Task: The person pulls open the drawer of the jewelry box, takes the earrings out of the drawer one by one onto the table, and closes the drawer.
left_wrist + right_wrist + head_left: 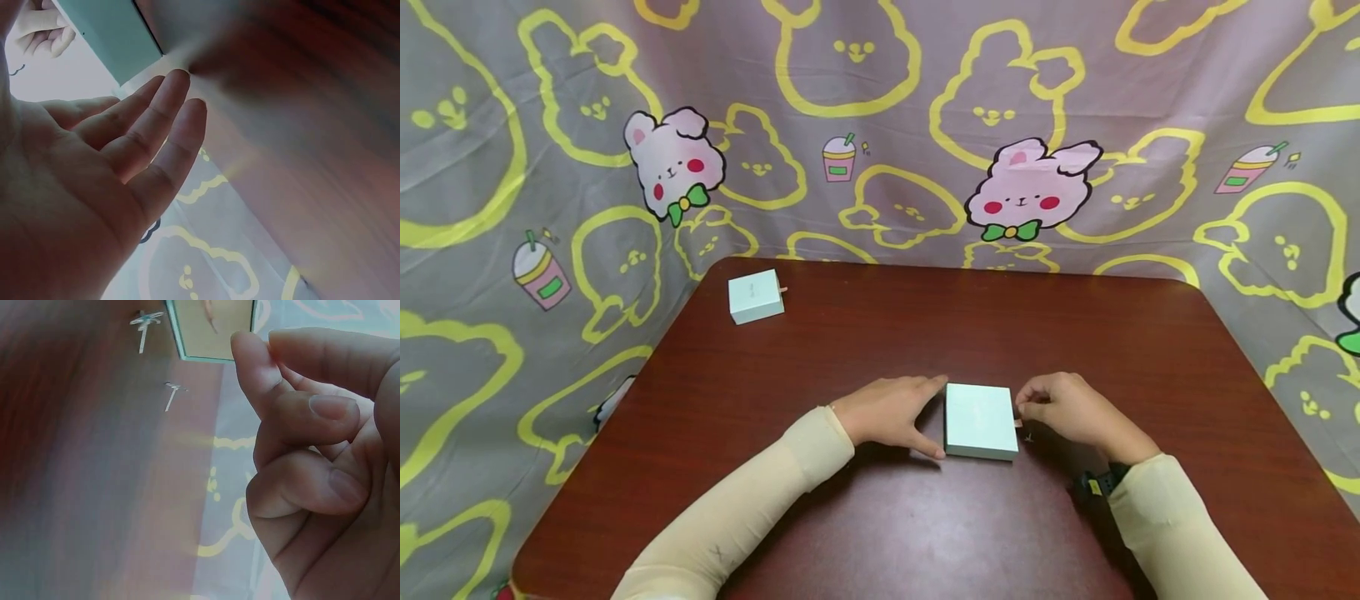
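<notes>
A flat mint-green box lies on the table between the hands. My left hand spans the box's left side, thumb at the near corner and forefinger at the far one, its fingers extended in the left wrist view. On the right end a short ribbon tab sticks out. Beside that end is my right hand, fingers curled, thumb and forefinger tips nearly meeting; nothing shows between them. The right wrist view shows the ribbon hanging free. Two small silvery pieces with thin straight stems lie near the box there.
Another mint-green box with a ribbon tab sits at the far left of the brown table. A patterned curtain hangs along the table's back and sides. A dark band is on the right wrist.
</notes>
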`<state>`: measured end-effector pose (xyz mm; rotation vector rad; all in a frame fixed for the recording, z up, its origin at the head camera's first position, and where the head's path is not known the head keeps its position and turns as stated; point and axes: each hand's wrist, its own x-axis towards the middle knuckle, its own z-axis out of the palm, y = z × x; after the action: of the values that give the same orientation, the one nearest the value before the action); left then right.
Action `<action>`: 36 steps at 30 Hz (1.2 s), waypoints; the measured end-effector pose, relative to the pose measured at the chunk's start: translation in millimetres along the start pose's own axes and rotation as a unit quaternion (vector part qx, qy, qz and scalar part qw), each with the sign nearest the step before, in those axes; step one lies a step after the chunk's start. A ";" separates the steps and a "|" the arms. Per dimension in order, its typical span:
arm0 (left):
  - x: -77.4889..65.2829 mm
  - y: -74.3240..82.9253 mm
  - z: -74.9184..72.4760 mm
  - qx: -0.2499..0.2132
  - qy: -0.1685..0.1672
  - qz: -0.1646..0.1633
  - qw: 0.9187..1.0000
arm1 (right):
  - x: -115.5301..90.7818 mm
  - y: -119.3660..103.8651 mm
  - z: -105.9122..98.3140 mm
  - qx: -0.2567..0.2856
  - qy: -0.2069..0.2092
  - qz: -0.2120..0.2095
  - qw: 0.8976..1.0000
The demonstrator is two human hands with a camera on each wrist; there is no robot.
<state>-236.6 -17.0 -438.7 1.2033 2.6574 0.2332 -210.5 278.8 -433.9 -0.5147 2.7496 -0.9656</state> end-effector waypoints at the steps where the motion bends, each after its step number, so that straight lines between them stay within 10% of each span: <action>1: -1.7 -1.3 0.1 -0.001 0.000 -0.002 1.000 | 1.1 -1.3 -0.5 0.000 -0.002 0.000 1.000; 36: -58.2 -65.3 -15.4 -0.017 0.041 -0.084 0.996 | 49.7 -58.6 6.2 -0.064 -0.047 -0.083 0.993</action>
<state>-250.3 -104.4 -431.4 0.9739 2.7932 0.3047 -239.4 213.7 -404.4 -0.7992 2.7306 -0.7801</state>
